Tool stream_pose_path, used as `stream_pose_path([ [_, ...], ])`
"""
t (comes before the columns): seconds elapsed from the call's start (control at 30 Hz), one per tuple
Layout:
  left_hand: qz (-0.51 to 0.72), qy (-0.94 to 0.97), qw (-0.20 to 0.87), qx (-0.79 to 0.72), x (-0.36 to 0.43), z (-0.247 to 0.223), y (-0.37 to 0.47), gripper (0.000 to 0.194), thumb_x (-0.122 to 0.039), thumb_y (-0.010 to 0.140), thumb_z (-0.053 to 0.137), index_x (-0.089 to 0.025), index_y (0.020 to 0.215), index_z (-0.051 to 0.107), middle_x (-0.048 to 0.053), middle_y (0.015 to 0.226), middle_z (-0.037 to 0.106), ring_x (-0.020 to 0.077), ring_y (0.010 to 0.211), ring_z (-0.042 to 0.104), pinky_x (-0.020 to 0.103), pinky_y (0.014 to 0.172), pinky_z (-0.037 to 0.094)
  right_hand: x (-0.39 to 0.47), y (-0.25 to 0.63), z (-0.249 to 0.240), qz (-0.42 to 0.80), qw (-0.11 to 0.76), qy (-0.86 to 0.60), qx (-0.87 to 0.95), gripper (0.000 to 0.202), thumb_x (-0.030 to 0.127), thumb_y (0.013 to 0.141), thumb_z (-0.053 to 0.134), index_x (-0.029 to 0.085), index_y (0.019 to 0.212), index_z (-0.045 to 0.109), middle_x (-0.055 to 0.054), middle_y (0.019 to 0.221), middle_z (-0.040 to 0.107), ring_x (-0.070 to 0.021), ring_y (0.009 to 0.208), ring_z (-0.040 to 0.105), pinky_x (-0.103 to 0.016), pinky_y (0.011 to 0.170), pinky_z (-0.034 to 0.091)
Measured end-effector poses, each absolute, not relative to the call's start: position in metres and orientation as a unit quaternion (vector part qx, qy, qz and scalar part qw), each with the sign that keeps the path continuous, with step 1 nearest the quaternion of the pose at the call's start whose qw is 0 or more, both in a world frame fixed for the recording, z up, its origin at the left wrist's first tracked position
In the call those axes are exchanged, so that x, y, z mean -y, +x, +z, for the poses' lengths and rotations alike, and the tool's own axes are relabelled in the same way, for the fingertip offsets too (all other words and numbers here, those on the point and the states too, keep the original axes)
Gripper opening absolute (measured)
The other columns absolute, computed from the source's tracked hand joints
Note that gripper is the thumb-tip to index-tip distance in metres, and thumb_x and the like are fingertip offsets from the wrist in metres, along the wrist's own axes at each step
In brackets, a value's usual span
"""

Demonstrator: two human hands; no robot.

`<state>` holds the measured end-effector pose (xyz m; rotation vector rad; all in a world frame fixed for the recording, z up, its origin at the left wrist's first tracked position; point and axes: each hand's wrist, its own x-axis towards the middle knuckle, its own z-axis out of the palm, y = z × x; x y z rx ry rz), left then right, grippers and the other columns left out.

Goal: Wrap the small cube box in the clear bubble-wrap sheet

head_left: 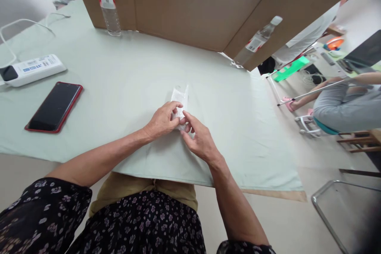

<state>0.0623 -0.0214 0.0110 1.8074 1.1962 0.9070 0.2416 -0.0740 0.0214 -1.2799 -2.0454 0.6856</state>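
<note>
Pinching from both sides, a small clear plastic packet (180, 101) is held between the left hand (163, 121) and the right hand (200, 139) near the middle of the surface (125, 79), which is covered by a pale green cloth. The grip of each hand is narrow and closed on the packet's near end: the left fingertips (176, 106) are curled over its top, the right thumb and forefinger are pressed against its lower edge. The far end of the packet is left free and lies on the cloth. What the packet contains cannot be told; it is too small and too pale against the cloth.

Several risks may be judged from this. The film is thin and slick, so it could be let slip out of so shallow a pinch, or be torn unevenly if the two hands are pulled apart too sharply, and small contents might then be scattered across the cloth. The cloth itself could be dragged by the wrists, since it hangs loose over the near edge. A red-cased phone (54, 106) and a white power strip (31, 69) lie well apart to the left, and two water bottles (107, 2) stand far back against a cardboard box (193, 4), so these are unlikely to be disturbed.
</note>
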Motion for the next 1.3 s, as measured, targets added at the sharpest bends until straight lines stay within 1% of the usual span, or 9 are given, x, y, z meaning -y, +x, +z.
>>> stream_pose_path([
  [0.2,0.352,0.727,0.361,-0.466,0.021,0.007,0.064,0.04,-0.012,0.077,0.057,-0.019,0.116,0.064,0.0,0.094,0.058,0.0081,0.059,0.046,0.026,0.066,0.048,0.051,0.259,0.024,0.361,0.395,-0.576,0.618,0.051,0.034,0.085,0.062,0.015,0.132,0.059,-0.008,0.106,0.074,-0.0129,0.07,0.062,-0.03,0.066,0.053],
  [0.37,0.34,0.754,0.319,-0.463,0.021,0.004,0.065,0.044,-0.014,0.08,0.057,-0.021,0.121,0.068,0.002,0.095,0.058,0.0117,0.067,0.052,0.028,0.073,0.05,0.019,0.26,0.019,0.462,0.346,-0.639,0.509,0.068,0.04,0.077,0.075,0.007,0.133,0.057,-0.013,0.103,0.074,-0.0168,0.068,0.068,-0.023,0.042,0.043],
  [0.47,0.322,0.77,0.296,-0.465,0.02,0.006,0.064,0.047,-0.013,0.079,0.057,-0.021,0.124,0.07,0.002,0.091,0.058,0.0161,0.076,0.056,0.031,0.077,0.051,0.001,0.249,0.016,0.485,0.343,-0.625,0.506,0.07,0.041,0.073,0.08,0.009,0.131,0.059,-0.007,0.084,0.073,-0.0164,0.061,0.064,-0.022,0.037,0.039],
  [0.53,0.31,0.771,0.297,-0.471,0.019,0.007,0.064,0.044,-0.013,0.079,0.057,-0.02,0.12,0.073,0.003,0.09,0.058,0.0167,0.077,0.057,0.031,0.077,0.052,-0.009,0.245,0.015,0.488,0.339,-0.627,0.505,0.067,0.041,0.071,0.082,0.009,0.126,0.061,-0.001,0.068,0.066,-0.0146,0.053,0.057,-0.023,0.036,0.036],
  [0.7,0.3,0.766,0.306,-0.479,0.017,0.008,0.063,0.034,-0.015,0.079,0.058,-0.019,0.108,0.077,0.003,0.089,0.059,0.0157,0.074,0.057,0.031,0.077,0.054,-0.029,0.243,0.013,0.501,0.325,-0.609,0.522,0.042,0.038,0.065,0.081,0.014,0.096,0.068,0.007,0.053,0.051,-0.0092,0.046,0.043,-0.022,0.041,0.029],
  [0.83,0.303,0.765,0.303,-0.48,0.017,0.006,0.063,0.032,-0.016,0.08,0.058,-0.021,0.105,0.077,0.003,0.088,0.058,0.0151,0.073,0.056,0.03,0.076,0.053,-0.035,0.24,0.013,0.522,0.338,-0.569,0.539,0.03,0.038,0.057,0.08,0.016,0.072,0.065,0.008,0.053,0.049,-0.0069,0.049,0.039,-0.022,0.046,0.03],
  [1.0,0.283,0.75,0.317,-0.506,0.019,0.012,0.062,0.029,-0.021,0.08,0.06,-0.022,0.105,0.075,0.003,0.096,0.057,0.0141,0.072,0.056,0.031,0.073,0.052,-0.026,0.238,0.012,0.508,0.388,-0.534,0.553,0.026,0.041,0.061,0.077,0.018,0.067,0.068,0.003,0.061,0.06,-0.0116,0.059,0.05,-0.026,0.057,0.042],
  [1.13,0.29,0.72,0.325,-0.54,0.02,0.015,0.06,0.025,-0.026,0.077,0.065,-0.02,0.101,0.067,0.004,0.106,0.057,0.0157,0.079,0.057,0.034,0.079,0.053,-0.008,0.243,0.012,0.477,0.425,-0.507,0.579,0.025,0.042,0.07,0.076,0.02,0.082,0.077,-0.002,0.084,0.073,-0.019,0.08,0.064,-0.033,0.075,0.052],
  [1.3,0.347,0.704,0.313,-0.535,0.015,0.006,0.058,0.048,-0.026,0.072,0.072,-0.02,0.116,0.055,0.01,0.122,0.056,0.0238,0.108,0.058,0.04,0.093,0.053,0.012,0.25,0.013,0.392,0.409,-0.476,0.672,0.019,0.042,0.081,0.074,0.024,0.079,0.078,-0.002,0.09,0.07,-0.0178,0.086,0.064,-0.032,0.08,0.051],
])
